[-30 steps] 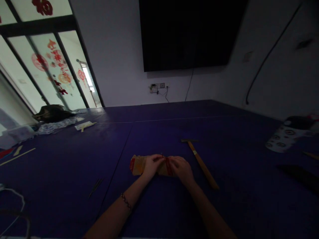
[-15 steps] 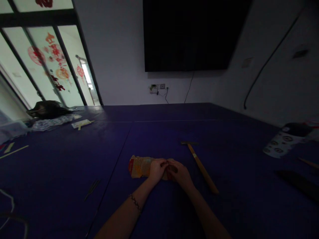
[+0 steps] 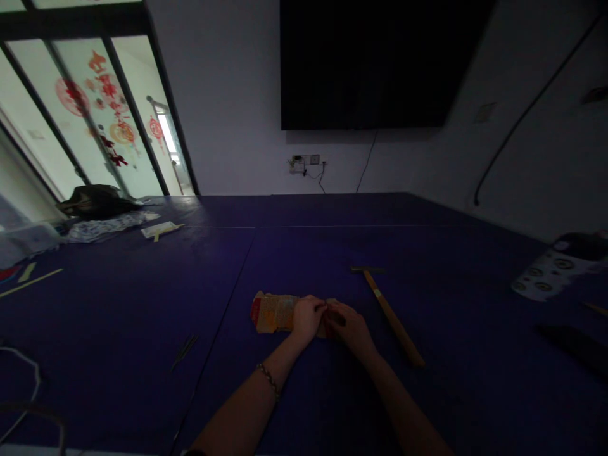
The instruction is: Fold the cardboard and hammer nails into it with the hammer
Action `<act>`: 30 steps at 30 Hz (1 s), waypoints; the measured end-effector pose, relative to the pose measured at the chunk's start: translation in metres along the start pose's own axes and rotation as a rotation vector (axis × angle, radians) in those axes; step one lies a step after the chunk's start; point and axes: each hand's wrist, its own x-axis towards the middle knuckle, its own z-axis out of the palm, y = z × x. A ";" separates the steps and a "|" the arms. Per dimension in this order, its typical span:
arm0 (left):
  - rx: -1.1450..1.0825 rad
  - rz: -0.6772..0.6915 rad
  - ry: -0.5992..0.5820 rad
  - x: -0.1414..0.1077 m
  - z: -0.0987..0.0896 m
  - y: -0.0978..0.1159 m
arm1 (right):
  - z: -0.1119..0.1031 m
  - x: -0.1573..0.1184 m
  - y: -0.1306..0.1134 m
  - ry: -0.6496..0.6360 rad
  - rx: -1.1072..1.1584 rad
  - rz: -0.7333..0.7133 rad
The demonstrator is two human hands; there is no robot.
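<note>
Cardboard piece (image 3: 275, 313), tan with red patches, lies flat under hands (image 3: 306, 319) set close together, their grip unclear

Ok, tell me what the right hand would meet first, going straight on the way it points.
Pointing leftward, the grip of the right hand would most likely meet the left hand first, over the cardboard-looking piece. They're so close I can't tell whether they touch.

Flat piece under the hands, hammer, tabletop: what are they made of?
Flat piece: probably cardboard; brown, printed red and orange, uneven edge.
Hammer: handle likely smooth wood, going by its tan colour; dark head perhaps metal, too dim to confirm.
Tabletop: purple-blue, slight sheen near the door; paint or plastic, can't tell.
</note>
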 end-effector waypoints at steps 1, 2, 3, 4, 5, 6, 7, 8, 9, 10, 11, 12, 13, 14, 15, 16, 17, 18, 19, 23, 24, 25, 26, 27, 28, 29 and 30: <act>0.002 -0.001 0.003 0.000 0.000 0.000 | 0.000 0.000 0.001 0.002 -0.003 -0.002; 0.004 -0.004 0.007 0.000 0.001 0.000 | 0.000 0.000 0.001 0.003 -0.006 -0.004; 0.005 -0.007 0.011 0.000 0.002 -0.001 | 0.000 0.000 0.002 0.003 -0.009 -0.008; 0.005 -0.008 0.016 0.000 0.002 -0.001 | 0.000 0.000 0.002 0.002 -0.012 -0.011; 0.005 -0.009 0.019 0.000 0.003 -0.002 | 0.000 0.000 0.002 0.001 -0.016 -0.014; 0.004 -0.009 0.022 0.000 0.003 -0.002 | 0.001 0.000 0.002 0.001 -0.022 -0.014; 0.004 -0.006 0.023 0.000 0.004 -0.003 | 0.001 0.000 0.002 0.002 -0.028 -0.012; 0.004 -0.003 0.023 0.000 0.004 -0.003 | 0.002 0.000 0.002 0.004 -0.036 -0.007; 0.003 0.002 0.022 0.000 0.004 -0.004 | 0.003 0.000 0.001 0.006 -0.046 0.001; 0.003 0.007 0.021 -0.001 0.004 -0.004 | 0.003 0.000 0.001 0.007 -0.057 0.010; 0.003 0.012 0.021 -0.001 0.004 -0.004 | 0.003 0.000 0.001 0.008 -0.069 0.021; 0.003 0.016 0.021 -0.001 0.003 -0.004 | 0.003 0.001 0.001 0.012 -0.084 0.039; 0.004 0.018 0.023 -0.001 0.003 -0.003 | 0.001 0.001 0.002 0.023 -0.104 0.066; 0.003 0.019 0.026 -0.001 0.003 -0.003 | -0.002 0.002 0.004 0.043 -0.130 0.103; 0.002 0.019 0.029 -0.002 0.003 -0.003 | -0.007 0.003 0.006 0.072 -0.165 0.149; 0.000 0.018 0.031 -0.002 0.003 -0.003 | -0.013 0.004 0.010 0.109 -0.207 0.204; -0.003 0.018 0.033 -0.002 0.004 -0.003 | -0.020 0.005 0.013 0.150 -0.256 0.261; -0.006 0.017 0.034 -0.002 0.005 -0.003 | -0.027 0.005 0.017 0.187 -0.309 0.317; -0.009 0.017 0.035 -0.002 0.005 -0.003 | -0.035 0.004 0.021 0.216 -0.363 0.371; -0.009 0.013 0.043 -0.002 0.006 -0.003 | -0.059 -0.007 0.031 0.222 -0.540 0.554; -0.007 0.013 0.044 -0.002 0.006 -0.003 | -0.062 -0.012 0.033 0.209 -0.571 0.595; -0.006 0.013 0.045 -0.003 0.006 -0.002 | -0.064 -0.016 0.034 0.193 -0.593 0.628; -0.005 0.014 0.046 -0.003 0.006 -0.002 | -0.065 -0.020 0.035 0.173 -0.608 0.650; -0.005 0.014 0.046 -0.003 0.005 -0.002 | -0.066 -0.023 0.036 0.149 -0.614 0.660; -0.006 0.015 0.046 -0.003 0.005 -0.002 | -0.067 -0.025 0.037 0.124 -0.612 0.659; -0.007 0.016 0.046 -0.003 0.005 -0.002 | -0.067 -0.026 0.038 0.099 -0.605 0.649; -0.008 0.018 0.045 -0.003 0.005 -0.002 | -0.068 -0.027 0.040 0.075 -0.592 0.634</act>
